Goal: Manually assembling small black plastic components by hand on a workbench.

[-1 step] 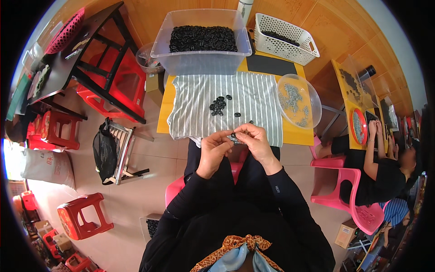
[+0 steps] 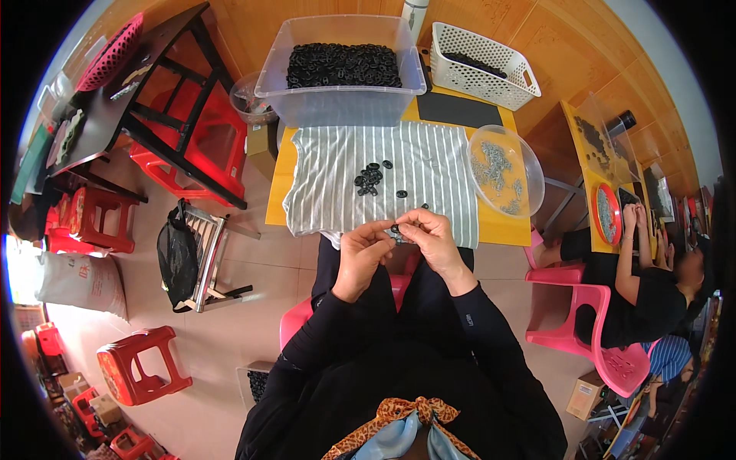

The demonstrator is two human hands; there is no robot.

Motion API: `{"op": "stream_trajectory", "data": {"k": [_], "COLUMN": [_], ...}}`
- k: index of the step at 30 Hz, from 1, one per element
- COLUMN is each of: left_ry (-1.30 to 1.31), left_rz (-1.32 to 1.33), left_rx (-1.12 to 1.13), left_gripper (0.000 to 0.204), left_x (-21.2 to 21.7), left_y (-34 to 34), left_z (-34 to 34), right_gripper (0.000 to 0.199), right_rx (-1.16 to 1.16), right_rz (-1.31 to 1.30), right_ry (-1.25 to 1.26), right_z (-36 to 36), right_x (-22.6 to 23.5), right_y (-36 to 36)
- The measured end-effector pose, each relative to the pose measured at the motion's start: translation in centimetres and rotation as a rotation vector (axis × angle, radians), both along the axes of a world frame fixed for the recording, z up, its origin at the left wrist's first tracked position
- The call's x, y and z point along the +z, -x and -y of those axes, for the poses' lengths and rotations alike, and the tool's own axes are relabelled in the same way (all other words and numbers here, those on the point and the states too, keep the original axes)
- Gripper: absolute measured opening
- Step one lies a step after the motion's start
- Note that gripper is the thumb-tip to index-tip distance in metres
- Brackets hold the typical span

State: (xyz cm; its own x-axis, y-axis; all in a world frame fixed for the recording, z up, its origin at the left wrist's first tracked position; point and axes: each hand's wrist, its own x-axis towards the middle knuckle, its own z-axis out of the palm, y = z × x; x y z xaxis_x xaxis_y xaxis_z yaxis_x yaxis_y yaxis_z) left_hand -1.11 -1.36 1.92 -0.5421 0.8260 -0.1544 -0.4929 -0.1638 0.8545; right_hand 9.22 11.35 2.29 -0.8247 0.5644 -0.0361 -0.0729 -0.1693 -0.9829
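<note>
Around my worktable: stools, a bag, a sack and a neighbour at work.

To my left I see a dark folding table point(image 2: 146, 92) with a pink round basket point(image 2: 111, 54) on its far end, and red plastic stools point(image 2: 100, 218) beneath and beside it. A black bag point(image 2: 178, 257) hangs on a small metal rack point(image 2: 215, 253), near a white sack point(image 2: 80, 280) by the floor's edge. Another red stool point(image 2: 142, 364) stands lower down. On my right, a person in black point(image 2: 652, 299) sits on a pink chair point(image 2: 606, 337) at a yellow table point(image 2: 590, 165) bearing a red round tray point(image 2: 606, 215).
</note>
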Motion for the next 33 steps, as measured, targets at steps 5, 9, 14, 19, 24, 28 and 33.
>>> {"op": "stream_trajectory", "data": {"k": [5,9,14,19,24,28,33], "left_ry": [0.006,-0.015,0.004,-0.013,-0.022,-0.034,-0.053], "left_rz": [0.003,0.021,0.052,0.078,0.068,0.059,0.04], "left_rx": [0.004,0.014,0.044,0.08,0.126,0.121,0.09], "left_gripper": [0.028,0.027,0.025,0.023,0.023,0.024,0.023], "left_x": [0.1,-0.4,-0.2,-0.5,-0.7,-0.7,-0.5], "left_y": [0.0,-0.1,-0.3,-0.5,-0.6,-0.5,-0.3], "left_z": [0.0,-0.1,-0.1,-0.2,-0.2,-0.2,-0.3], "right_gripper": [0.005,0.005,0.004,0.003,0.002,0.007,0.018], "right_rx": [-0.018,-0.036,-0.053,-0.143,-0.224,-0.167,-0.056], "right_rz": [-0.025,-0.024,-0.033,-0.01,0.001,-0.01,-0.113], "right_ry": [-0.003,0.006,-0.068,-0.11,-0.16,-0.174,-0.209], "right_z": [0.2,0.2,0.8,2.0,2.9,2.3,1.7], "right_x": [0.2,0.0,0.3,-0.1,-0.1,0.0,0.7], "right_y": [0.1,-0.1,0.1,0.0,0.2,-0.1,-0.5]}}
